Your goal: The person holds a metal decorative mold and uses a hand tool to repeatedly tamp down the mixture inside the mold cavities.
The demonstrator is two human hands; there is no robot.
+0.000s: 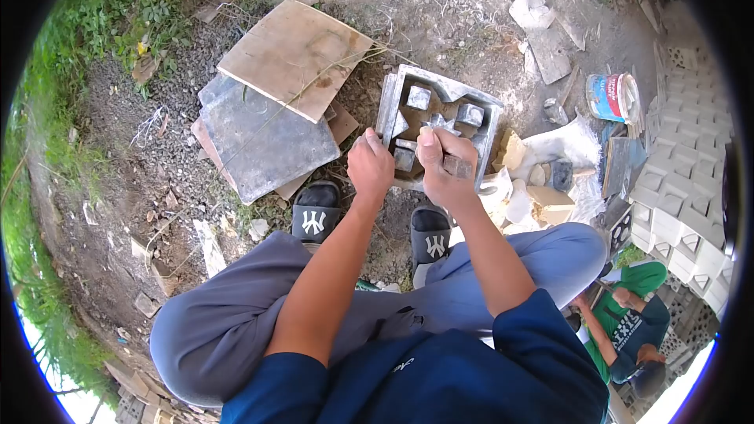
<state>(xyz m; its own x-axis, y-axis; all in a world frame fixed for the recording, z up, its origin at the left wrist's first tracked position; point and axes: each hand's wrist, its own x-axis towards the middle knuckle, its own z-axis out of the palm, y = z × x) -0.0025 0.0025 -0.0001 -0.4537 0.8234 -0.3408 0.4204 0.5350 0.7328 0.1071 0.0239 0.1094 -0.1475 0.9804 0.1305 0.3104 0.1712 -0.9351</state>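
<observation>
A square grey mould (493, 122) with raised walls lies on the ground in front of my feet, with several pale blocks and a star-shaped piece inside it. My left hand (370, 163) is closed at the mould's near left side, its thumb on top; whatever it grips is hidden. My right hand (448, 163) is curled closed over the mould's near part, thumb raised. A small greyish rectangular patch shows against its fingers, and I cannot tell whether that is held. Between the hands, a pale block (404, 159) shows inside the mould.
Left of the mould lie a wooden board (294, 55) and a grey sheet (271, 141), stacked. At right are a paint can (613, 98), broken pale chunks (550, 202) with plastic, and stacked patterned blocks (683, 165). Another person (628, 318) sits at lower right.
</observation>
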